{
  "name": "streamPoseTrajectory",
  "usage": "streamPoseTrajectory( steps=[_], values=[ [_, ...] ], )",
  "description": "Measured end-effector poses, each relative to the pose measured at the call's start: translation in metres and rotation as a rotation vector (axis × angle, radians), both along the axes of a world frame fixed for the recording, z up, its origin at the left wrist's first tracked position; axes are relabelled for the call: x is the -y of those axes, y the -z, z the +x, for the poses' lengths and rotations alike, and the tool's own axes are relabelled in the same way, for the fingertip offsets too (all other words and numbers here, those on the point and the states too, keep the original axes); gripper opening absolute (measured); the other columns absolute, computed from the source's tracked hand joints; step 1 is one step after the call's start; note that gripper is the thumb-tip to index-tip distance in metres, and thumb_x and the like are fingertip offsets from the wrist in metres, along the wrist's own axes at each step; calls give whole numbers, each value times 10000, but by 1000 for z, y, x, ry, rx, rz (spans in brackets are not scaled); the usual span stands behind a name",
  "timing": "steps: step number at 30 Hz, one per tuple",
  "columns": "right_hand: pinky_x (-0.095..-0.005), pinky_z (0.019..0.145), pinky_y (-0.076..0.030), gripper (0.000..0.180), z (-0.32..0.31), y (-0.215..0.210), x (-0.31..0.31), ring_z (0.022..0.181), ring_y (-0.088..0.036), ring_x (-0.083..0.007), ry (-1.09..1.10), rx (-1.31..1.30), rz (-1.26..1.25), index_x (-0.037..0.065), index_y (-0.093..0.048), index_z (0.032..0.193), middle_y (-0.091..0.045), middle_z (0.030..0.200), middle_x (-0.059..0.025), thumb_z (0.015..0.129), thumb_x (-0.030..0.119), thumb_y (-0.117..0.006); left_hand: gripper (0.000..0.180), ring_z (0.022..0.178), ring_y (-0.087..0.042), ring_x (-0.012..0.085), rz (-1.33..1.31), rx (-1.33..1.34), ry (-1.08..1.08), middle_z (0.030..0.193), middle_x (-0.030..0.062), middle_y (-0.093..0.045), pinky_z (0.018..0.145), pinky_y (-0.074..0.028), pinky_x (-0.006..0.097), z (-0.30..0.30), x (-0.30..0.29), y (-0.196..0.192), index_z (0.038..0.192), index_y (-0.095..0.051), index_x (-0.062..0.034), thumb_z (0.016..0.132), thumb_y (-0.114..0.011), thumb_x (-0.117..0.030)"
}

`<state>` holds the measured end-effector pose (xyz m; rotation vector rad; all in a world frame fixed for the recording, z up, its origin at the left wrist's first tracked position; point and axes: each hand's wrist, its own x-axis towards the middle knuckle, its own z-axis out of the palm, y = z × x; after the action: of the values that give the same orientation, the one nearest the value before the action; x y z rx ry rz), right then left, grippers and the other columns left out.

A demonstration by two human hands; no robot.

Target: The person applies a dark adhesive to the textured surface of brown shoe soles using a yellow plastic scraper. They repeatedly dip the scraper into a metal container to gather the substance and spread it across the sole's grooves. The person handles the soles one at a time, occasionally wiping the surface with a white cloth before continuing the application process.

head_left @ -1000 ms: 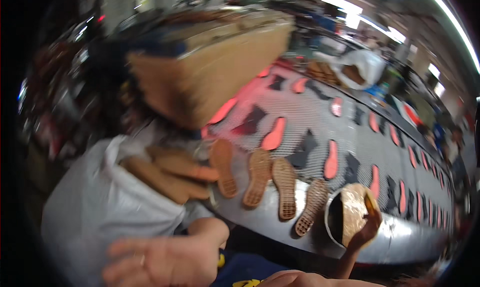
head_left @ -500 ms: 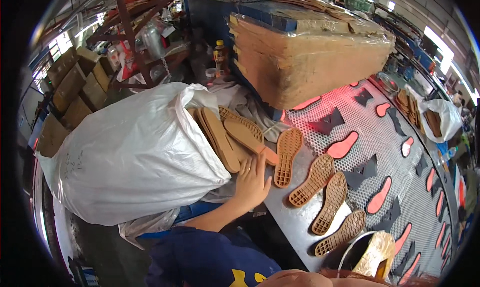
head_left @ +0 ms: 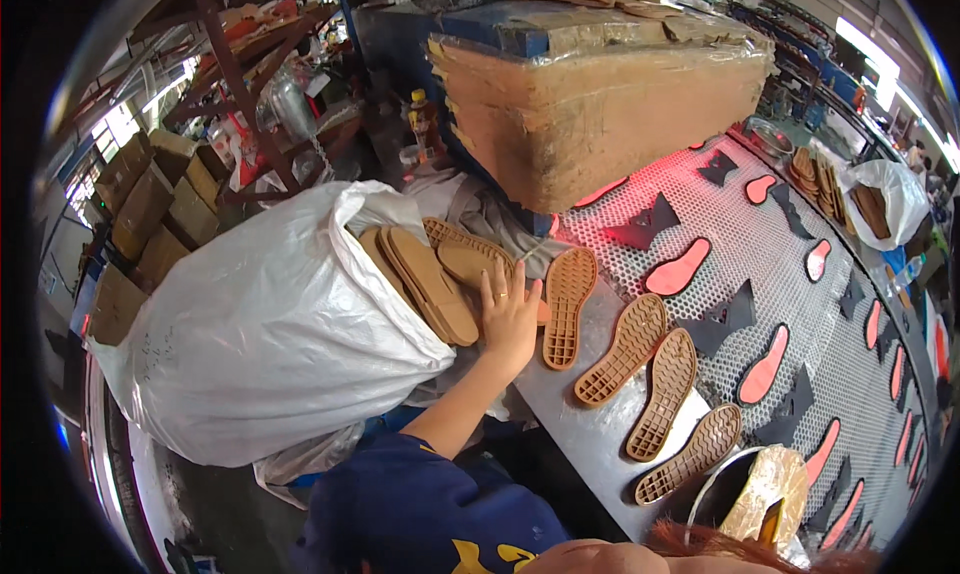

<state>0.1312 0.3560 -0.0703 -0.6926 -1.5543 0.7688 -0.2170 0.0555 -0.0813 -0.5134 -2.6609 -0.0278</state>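
Note:
My left hand (head_left: 510,316) reaches forward to the mouth of a large white plastic bag (head_left: 265,339). Its fingers are spread and rest on the tan shoe soles (head_left: 430,284) that stick out of the bag. Just right of the hand a tan sole (head_left: 568,306) lies tread up on the metal table edge (head_left: 580,424). Three more tread-up soles (head_left: 668,394) lie in a row to its right. My right hand is out of view.
A mesh conveyor (head_left: 800,324) carries pink sole shapes (head_left: 680,269) and dark cut pieces. A big wrapped tan block (head_left: 600,114) overhangs the table. A round metal pot (head_left: 712,486) stands at the near edge. Cardboard boxes (head_left: 150,204) stand at left, and another white bag (head_left: 890,199) at far right.
The view has swung left from the conveyor to the bag. My left hand has stayed on the soles at the bag mouth. My right hand by the pot has left view.

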Motion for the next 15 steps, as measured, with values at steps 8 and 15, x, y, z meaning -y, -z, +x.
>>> streamPoseTrajectory(
  steps=[8,15],
  values=[
    [-325,826,-450,300,38,-6,18,900,-574,-214,64,20,-65,-32,-548,1198,-608,981,-134,982,158,-463,428,1248,-422,374,155,-95,82,1263,122,-527,1070,-255,571,-9,0,-22,1258,-562,-141,842,-480,-88],
    [-290,777,-478,280,41,-1,46,798,-605,-186,44,102,-81,-41,-532,1222,-639,945,-145,960,8,-445,356,949,-609,273,804,-562,510,1109,151,-650,744,-497,343,36,-6,-94,1182,-543,69,917,-547,-168]
  ],
)
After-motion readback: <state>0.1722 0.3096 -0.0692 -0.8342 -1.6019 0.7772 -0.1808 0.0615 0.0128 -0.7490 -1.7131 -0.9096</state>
